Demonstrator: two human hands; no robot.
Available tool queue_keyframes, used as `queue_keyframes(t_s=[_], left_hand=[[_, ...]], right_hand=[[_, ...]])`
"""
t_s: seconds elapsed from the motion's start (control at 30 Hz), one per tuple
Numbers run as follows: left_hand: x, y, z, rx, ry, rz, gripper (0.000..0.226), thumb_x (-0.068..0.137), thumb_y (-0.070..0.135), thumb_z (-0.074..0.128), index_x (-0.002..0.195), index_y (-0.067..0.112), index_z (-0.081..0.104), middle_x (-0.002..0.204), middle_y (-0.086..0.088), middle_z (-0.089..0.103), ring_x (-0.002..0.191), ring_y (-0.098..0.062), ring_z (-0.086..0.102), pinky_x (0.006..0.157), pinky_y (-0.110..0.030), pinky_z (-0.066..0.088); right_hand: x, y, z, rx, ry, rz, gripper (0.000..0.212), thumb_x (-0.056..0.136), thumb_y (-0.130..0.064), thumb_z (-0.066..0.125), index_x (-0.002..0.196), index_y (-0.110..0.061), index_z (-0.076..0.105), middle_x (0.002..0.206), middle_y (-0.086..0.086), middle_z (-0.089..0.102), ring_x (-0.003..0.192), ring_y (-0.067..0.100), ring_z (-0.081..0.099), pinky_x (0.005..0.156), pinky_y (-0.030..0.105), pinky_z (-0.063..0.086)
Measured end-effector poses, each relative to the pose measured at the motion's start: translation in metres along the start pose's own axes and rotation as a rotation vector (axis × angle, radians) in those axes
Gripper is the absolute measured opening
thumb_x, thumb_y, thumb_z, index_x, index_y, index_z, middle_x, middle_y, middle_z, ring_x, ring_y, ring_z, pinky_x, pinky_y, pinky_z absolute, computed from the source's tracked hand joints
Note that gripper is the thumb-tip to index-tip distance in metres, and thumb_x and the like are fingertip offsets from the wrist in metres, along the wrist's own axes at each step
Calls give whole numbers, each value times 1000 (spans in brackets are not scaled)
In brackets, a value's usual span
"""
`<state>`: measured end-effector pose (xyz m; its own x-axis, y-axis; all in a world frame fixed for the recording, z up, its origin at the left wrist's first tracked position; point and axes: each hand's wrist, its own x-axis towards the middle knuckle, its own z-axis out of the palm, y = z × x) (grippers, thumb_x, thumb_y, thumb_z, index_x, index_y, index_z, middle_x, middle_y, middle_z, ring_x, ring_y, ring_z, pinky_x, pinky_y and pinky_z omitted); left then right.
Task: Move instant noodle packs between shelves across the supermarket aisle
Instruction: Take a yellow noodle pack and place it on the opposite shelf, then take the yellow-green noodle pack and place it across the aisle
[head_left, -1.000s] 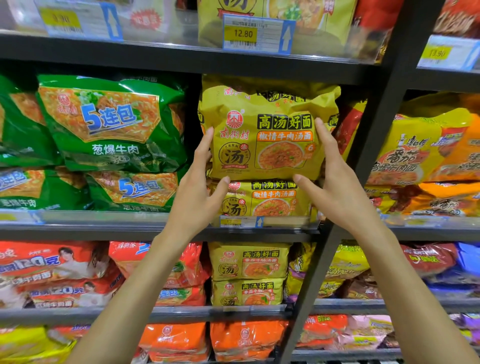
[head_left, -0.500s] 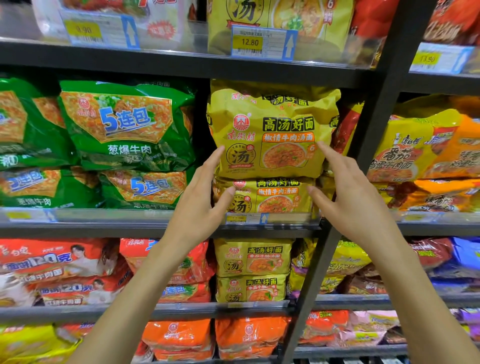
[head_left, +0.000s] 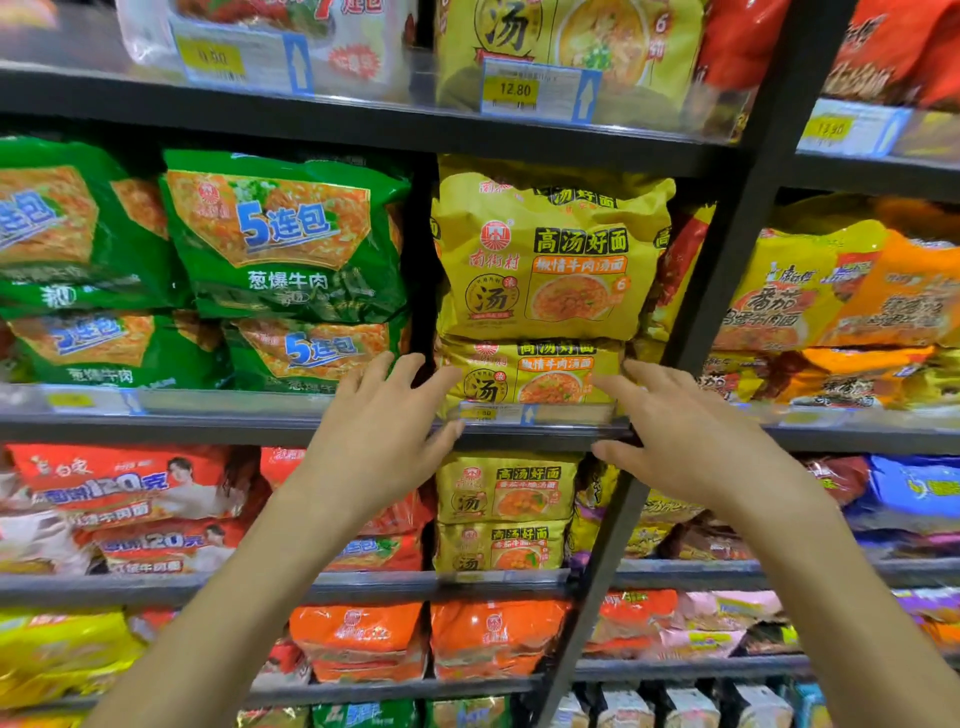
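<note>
Reaching with both palms spread and empty: left hand (head_left: 384, 441) and right hand (head_left: 691, 441) at centre frame, either side of the lower yellow noodle pack (head_left: 530, 376) on the middle shelf (head_left: 208, 423). Upper yellow noodle pack (head_left: 545, 260) stacked directly on top, green packs (head_left: 285, 234) to the left. Best to take the top pack first, clasping both short edges evenly, lifting clear of the shelf lip and price tag (head_left: 493, 413); dragging the lower one risks toppling the stack.

2 hands, left hand (head_left: 374, 457) and right hand (head_left: 696, 441); 2 stacked yellow noodle packs (head_left: 550, 260) between them; 4 green packs (head_left: 291, 239); 3 price tags (head_left: 535, 91) above.
</note>
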<state>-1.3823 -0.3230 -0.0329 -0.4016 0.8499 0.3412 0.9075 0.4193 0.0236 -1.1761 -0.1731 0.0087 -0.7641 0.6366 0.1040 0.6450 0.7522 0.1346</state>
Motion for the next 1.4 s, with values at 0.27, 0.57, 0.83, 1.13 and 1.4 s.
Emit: queue_keyframes(t_s=[0.27,0.57,0.83,1.13,1.4], left_hand=[[-48,6,-34,121,-77,-103,57,102,54,43,153,30,35,167,-8,21,153,-31,20,121,-51,27],[-126,31,-67,184,-144,-274,57,101,55,46,152,31,37,161,-8,31,148,-33,28,115,-52,33],[-210,51,-87,177,-228,-399,55,102,53,45,153,33,38,159,-6,35,151,-30,26,117,-50,30],[-264,70,-124,194,-205,-406,54,103,52,43,152,30,38,156,-8,38,148,-32,30,117,-52,34],[-300,95,-149,167,-191,-283,55,104,50,45,154,29,36,158,-9,35,149,-32,28,116,-53,32]], right_hand=[[-28,-19,-10,11,-59,-98,71,99,-51,51,158,-33,15,164,4,19,150,28,22,113,48,33],[-73,-44,-6,77,-38,-299,69,99,-50,51,158,-29,22,164,8,20,149,31,25,114,47,33],[-134,-77,-8,117,-71,-428,63,99,-46,53,154,-25,31,161,8,27,146,30,29,113,46,36],[-195,-88,-41,111,-54,-426,65,99,-49,53,155,-26,30,162,5,25,148,28,27,112,45,35],[-261,-84,-55,110,-29,-300,62,99,-51,52,154,-28,33,159,7,30,144,30,33,109,46,38]])
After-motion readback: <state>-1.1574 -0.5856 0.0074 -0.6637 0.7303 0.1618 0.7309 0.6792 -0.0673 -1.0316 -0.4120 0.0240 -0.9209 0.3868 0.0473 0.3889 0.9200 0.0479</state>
